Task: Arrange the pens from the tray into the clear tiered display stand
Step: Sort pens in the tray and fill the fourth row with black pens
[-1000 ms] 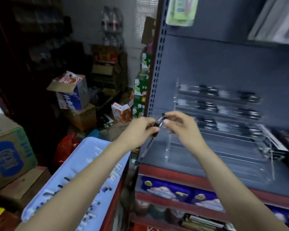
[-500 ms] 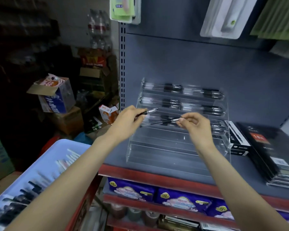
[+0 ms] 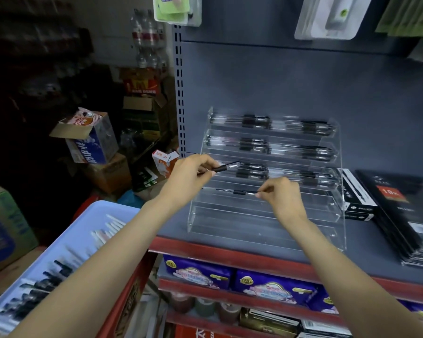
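Both bare forearms reach forward and up. The left hand has its fingers curled, with a pen pinched between thumb and fingers. The right hand is lower and pinches another pen at its end

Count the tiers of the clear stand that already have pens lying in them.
3: top tier, second tier, third tier. A fourth pen row is just starting: the right hand holds a pen there. Lower tiers look bare.

A tiered stand sits on the shelf, boxed stock to its right, a tray of pens near left.
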A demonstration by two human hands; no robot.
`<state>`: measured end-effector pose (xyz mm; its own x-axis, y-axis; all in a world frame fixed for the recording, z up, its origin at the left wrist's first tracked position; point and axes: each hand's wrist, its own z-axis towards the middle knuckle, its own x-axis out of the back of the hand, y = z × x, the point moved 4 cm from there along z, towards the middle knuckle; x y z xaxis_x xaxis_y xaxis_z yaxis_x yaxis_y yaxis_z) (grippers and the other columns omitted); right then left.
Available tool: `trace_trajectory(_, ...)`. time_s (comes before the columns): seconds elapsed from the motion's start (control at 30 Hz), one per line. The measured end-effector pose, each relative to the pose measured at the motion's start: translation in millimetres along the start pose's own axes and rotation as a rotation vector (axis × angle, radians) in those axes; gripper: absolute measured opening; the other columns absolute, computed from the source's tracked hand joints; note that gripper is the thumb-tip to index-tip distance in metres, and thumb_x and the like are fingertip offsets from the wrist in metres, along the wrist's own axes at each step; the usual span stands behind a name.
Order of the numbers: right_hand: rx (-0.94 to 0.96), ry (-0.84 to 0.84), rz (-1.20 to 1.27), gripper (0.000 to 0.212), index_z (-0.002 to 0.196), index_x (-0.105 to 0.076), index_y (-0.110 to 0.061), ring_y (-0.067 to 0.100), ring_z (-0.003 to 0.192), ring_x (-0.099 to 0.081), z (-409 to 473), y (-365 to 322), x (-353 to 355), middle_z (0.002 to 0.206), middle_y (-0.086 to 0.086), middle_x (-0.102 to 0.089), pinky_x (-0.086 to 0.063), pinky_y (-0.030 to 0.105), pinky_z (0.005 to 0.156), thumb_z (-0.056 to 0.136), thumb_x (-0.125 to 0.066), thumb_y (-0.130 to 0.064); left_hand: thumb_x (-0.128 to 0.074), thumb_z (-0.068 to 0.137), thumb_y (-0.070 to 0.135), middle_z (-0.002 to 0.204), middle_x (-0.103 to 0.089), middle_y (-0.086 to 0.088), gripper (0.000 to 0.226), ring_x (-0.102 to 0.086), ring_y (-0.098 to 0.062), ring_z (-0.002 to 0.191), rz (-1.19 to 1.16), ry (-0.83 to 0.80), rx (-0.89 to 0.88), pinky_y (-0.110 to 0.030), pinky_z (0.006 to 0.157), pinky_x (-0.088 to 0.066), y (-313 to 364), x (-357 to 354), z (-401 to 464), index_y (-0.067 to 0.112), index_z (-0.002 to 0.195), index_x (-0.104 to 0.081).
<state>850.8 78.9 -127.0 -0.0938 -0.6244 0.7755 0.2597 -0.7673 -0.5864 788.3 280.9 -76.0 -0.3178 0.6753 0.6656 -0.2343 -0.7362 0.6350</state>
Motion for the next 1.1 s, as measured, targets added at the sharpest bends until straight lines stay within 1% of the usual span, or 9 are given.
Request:
trace_trajectory(0.1,-0.019,-0.064,-0.039,0.003,0.079,-0.074,-0.01,0.022,0.081,-0.066,2.5,-2.3,-1.7,0.078,0.009,-0.07,-0.054,0.033,0.078,0.081,-0.072,-0.011,-0.059,0.087,0.003,0.098,-0.064,0.002,0.023,-0.059,-0.008,0.087,0.029,-0.03,-0.003,-0.003,0.078,-0.041,-0.6,-4.6,-1.5,0.014,0.105,-0.068)
trace_trajectory(0.27,0.005,-0.062,-0.01,0.011,0.089,-0.074,-0.007,0.021,0.086,-0.066,0.4,-7.9,6.1,0.085,0.011,-0.072,-0.051,0.026,0.082,0.087,-0.063,-0.008,-0.062,0.087,0.008,0.098,-0.067,0.001,0.02,-0.059,-0.007,0.083,0.041,-0.046,-0.021,-0.004,0.073,-0.042,1.5,-7.3,-2.1,0.016,0.103,-0.069)
trace_trajectory(0.4,-0.011,-0.048,0.567,0.012,0.097,-0.068,-0.012,0.014,0.072,-0.068,-11.5,-17.9,17.0,0.082,0.004,-0.069,-0.056,0.026,0.075,0.092,-0.057,-0.011,-0.062,0.087,0.009,0.098,-0.068,0.003,0.019,-0.061,-0.009,0.086,0.028,-0.057,-0.041,-0.017,0.083,-0.045,7.8,-12.2,-3.8,0.016,0.103,-0.07)
trace_trajectory(0.5,0.064,-0.13,0.701,0.012,0.097,-0.068,-0.009,0.005,0.062,-0.067,-16.8,-28.1,21.1,0.075,0.005,-0.067,-0.054,0.016,0.065,0.088,-0.061,-0.004,-0.063,0.087,0.01,0.099,-0.069,0.003,0.018,-0.062,-0.009,0.089,0.005,-0.069,-0.052,-0.014,0.083,-0.046,13.6,-18.8,-3.8,0.016,0.103,-0.07)
trace_trajectory(0.63,0.071,-0.038,0.645,0.013,0.091,-0.068,-0.008,0.003,0.058,-0.066,-14.2,-18.5,29.7,0.071,0.004,-0.068,-0.055,0.016,0.067,0.085,-0.063,0.001,-0.065,0.085,0.011,0.104,-0.065,0.002,0.023,-0.056,-0.004,0.093,0.028,0.032,-0.045,-0.011,0.086,-0.041,9.7,-15.3,-3.6,0.014,0.108,-0.066)
trace_trajectory(0.73,0.026,0.019,0.615,0.013,0.092,-0.067,-0.01,0.003,0.06,-0.067,-12.0,-2.2,31.6,0.073,0.003,-0.068,-0.056,0.017,0.072,0.085,-0.063,0.0,-0.065,0.086,0.015,0.123,-0.052,-0.003,0.041,-0.051,-0.015,0.112,0.111,0.134,0.084,-0.02,0.095,-0.037,-12.3,-8.7,-5.4,0.014,0.126,-0.054)
trace_trajectory(0.83,-0.022,0.021,0.561,0.011,0.092,-0.069,-0.007,0.001,0.057,-0.066,-11.3,8.0,25.5,0.071,0.001,-0.067,-0.056,0.022,0.075,0.085,-0.064,0.0,-0.065,0.087,0.018,0.135,-0.046,-0.012,0.056,-0.045,-0.026,0.125,0.119,0.083,0.273,-0.034,0.104,-0.037,-34.0,-10.8,-9.6,0.009,0.137,-0.042)
trace_trajectory(0.9,-0.027,0.008,0.491,0.011,0.091,-0.07,-0.008,-0.002,0.055,-0.065,-10.6,8.9,19.3,0.069,-0.002,-0.067,-0.055,0.021,0.075,0.084,-0.065,-0.001,-0.064,0.087,0.016,0.133,-0.052,-0.014,0.053,-0.051,-0.026,0.121,0.09,0.032,0.323,-0.031,0.1,-0.039,-41.6,-14.8,-12.3,0.004,0.135,-0.044)
trace_trajectory(1.1,0.015,-0.03,0.18,0.01,0.092,-0.074,-0.011,0.007,0.072,-0.059,-7.1,0.2,10.1,0.077,-0.003,-0.065,-0.036,-0.007,0.06,0.082,-0.07,-0.012,-0.067,0.085,0.015,0.116,-0.066,-0.012,0.04,-0.062,-0.021,0.107,-0.01,0.032,0.356,-0.022,0.089,-0.042,-49.3,-17.1,-14.8,0.004,0.122,-0.059)
